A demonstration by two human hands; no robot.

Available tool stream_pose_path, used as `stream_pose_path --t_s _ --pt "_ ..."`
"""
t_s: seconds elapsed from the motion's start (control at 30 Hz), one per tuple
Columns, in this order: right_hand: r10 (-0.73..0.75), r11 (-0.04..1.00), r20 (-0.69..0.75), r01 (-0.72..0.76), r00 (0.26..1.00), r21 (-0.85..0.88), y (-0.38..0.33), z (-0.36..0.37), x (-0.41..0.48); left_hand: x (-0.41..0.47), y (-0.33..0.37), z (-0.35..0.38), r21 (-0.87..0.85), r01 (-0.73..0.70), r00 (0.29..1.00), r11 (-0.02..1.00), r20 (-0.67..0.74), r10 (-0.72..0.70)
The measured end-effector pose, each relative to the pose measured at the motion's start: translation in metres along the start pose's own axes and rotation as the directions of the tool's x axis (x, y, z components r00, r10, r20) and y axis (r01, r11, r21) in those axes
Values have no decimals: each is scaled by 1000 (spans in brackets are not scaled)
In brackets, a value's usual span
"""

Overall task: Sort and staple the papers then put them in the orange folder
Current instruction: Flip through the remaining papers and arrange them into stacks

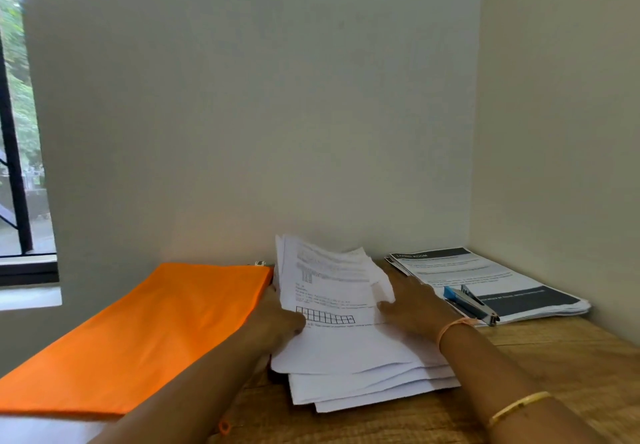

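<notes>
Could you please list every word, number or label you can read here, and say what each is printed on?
"LIVING ROOM": dark header band of the printed stack at the right.
Footer band and body of that stack: text too blurred to read.
The loose papers: printed lines and a row of boxes, too small to read.
The orange folder and the stapler: no text visible.

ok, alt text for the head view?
The left hand and right hand grip the top sheets of a stack of white papers on a wooden table. An orange folder lies at left; a blue stapler rests on printed sheets at right.
</notes>
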State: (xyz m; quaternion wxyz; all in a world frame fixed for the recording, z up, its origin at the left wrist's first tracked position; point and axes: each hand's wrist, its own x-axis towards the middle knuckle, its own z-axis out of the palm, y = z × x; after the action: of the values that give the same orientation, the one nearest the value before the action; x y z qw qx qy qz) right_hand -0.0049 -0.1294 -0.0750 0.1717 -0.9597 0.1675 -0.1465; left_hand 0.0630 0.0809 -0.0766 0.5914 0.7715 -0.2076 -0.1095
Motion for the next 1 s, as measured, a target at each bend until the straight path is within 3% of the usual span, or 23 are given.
stream_pose_path --t_s 0.07,0.13,0.23,0.33,0.43,0.63,0.77,1.0 --pt "84 996 -30 -83 996 37 0 1 3 0 1 -2 -22 -29 999 999 -28 28" --pt "150 958 -79 -125 986 257 0 -1 4 -2 5 -6 -51 -102 992 993 -75 99" --pt "244 715 -156 -69 957 696 -3 -9 4 -9 16 -9 -118 -220 961 968 -195 195" --pt "310 519 -136 -48 941 853 -10 -19 1 -16 24 -12 -40 -368 904 929 -249 347" --pt "313 484 -201 26 928 875 -20 -23 -2 -19 27 -13 30 -497 832 867 -269 486" --pt "232 455 -406 271 884 849 -33 -38 -13 -18 32 -20 43 -600 748 799 -326 578" --pt "174 425 -413 310 894 850 -36 -37 -17 -18 33 -22 -72 -591 782 803 -293 549" --pt "137 540 -476 337 869 771 -36 -30 -14 -12 26 -23 -49 -581 791 812 -266 550"
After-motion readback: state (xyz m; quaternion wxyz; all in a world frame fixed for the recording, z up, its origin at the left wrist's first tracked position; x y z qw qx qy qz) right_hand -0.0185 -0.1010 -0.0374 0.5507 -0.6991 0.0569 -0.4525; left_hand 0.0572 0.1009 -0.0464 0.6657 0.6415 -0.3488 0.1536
